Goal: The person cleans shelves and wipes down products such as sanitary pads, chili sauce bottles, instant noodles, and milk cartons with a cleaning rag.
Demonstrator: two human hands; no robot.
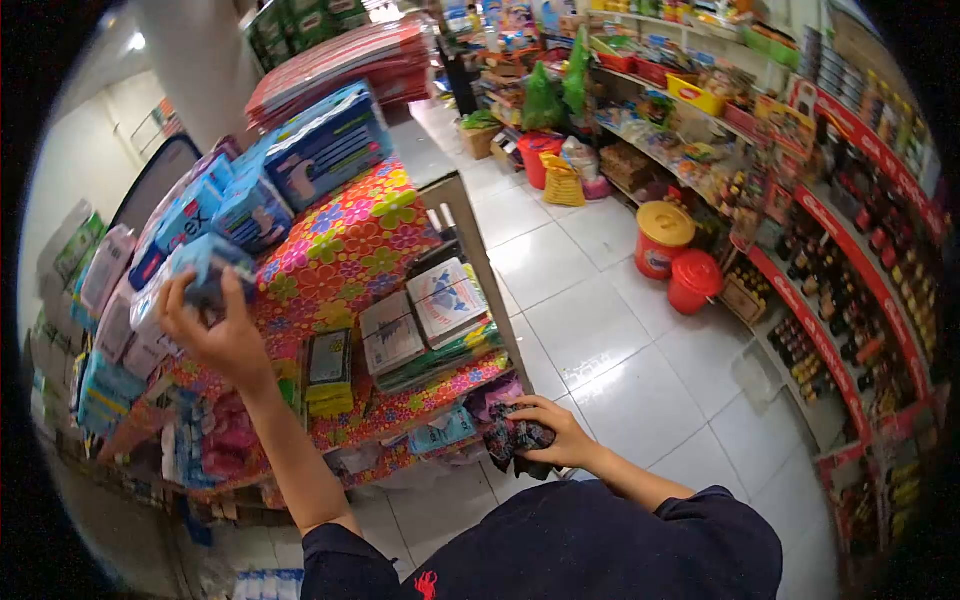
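Note:
My left hand (pixel 215 335) is raised over the display table and grips a light blue soft pack (pixel 212 268), held just in front of a pile of similar blue and white packs (pixel 190 215). My right hand (pixel 552 430) is low at the table's near corner, closed on a dark crumpled packet (pixel 512 440). The table is covered with a bright floral cloth (pixel 345 250).
Flat packaged goods (pixel 420 315) lie on the table's lower tier. A white tiled aisle (pixel 600 330) runs on the right, with red and orange buckets (pixel 680 262) and stocked shelves (pixel 830 260) along it. Stacked packs (pixel 330 140) crowd the table's far end.

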